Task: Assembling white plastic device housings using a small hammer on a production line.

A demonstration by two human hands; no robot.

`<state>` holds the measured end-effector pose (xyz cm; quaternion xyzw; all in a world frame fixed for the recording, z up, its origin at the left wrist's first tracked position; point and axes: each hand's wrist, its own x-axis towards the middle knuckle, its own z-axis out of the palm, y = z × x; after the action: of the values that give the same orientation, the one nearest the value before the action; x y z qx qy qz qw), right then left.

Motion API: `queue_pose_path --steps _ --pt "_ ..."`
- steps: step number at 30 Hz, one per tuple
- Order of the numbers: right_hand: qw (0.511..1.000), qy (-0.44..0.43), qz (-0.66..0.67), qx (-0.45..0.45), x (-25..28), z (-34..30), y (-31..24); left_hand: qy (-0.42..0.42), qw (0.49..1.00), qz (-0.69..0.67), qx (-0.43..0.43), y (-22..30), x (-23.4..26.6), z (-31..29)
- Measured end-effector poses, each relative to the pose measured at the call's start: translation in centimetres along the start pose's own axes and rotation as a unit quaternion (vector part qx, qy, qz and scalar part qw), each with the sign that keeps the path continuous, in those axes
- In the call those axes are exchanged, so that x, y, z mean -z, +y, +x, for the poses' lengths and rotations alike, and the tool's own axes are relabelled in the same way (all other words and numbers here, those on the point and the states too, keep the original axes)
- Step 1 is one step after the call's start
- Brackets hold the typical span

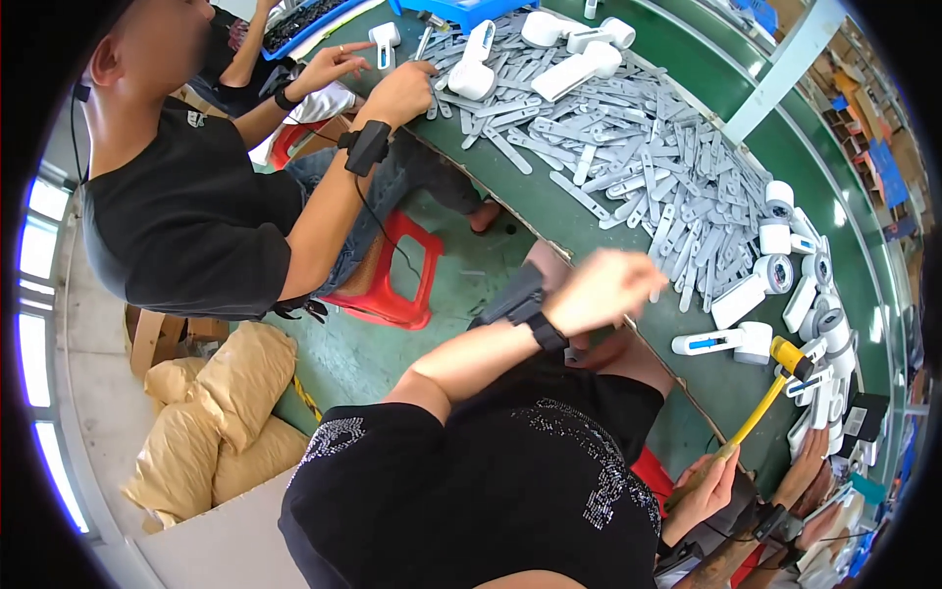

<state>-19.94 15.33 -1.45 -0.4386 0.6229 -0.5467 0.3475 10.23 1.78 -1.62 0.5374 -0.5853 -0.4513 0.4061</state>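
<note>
Mallet (756,416), one: slim yellow handle, stubby yellow head with a dark face. Location: near right, the head over the tabletop (538,201) beside white units (743,293), the handle slanting back past the near edge.

Right hand (705,494): grip wrapped round the mallet's handle, off that edge.

Left hand (608,293): blurred, above the near edge, by the loose strips; whether its grip is spread or pinching anything I cannot tell from here.

Strips (628,162), many: flat, pale grey, round-ended, heaped across the middle.

White unit with blue inset (728,341), one: round head, straight arm, lying just left of the mallet's head.

Dark box (867,424), far right: pale label (858,420), print too small to read.
</note>
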Motion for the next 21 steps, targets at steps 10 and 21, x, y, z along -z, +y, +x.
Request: queue_pose_path --steps 10,21 --pt "0.998 -0.053 0.019 -0.019 -1.3 0.3 0.4 0.469 0.74 0.481 0.042 -8.2 14.7 1.4" --pt "0.997 -0.071 -0.006 -0.015 -3.6 1.0 -0.3 0.415 0.829 0.374 -0.011 -8.3 12.1 0.4"
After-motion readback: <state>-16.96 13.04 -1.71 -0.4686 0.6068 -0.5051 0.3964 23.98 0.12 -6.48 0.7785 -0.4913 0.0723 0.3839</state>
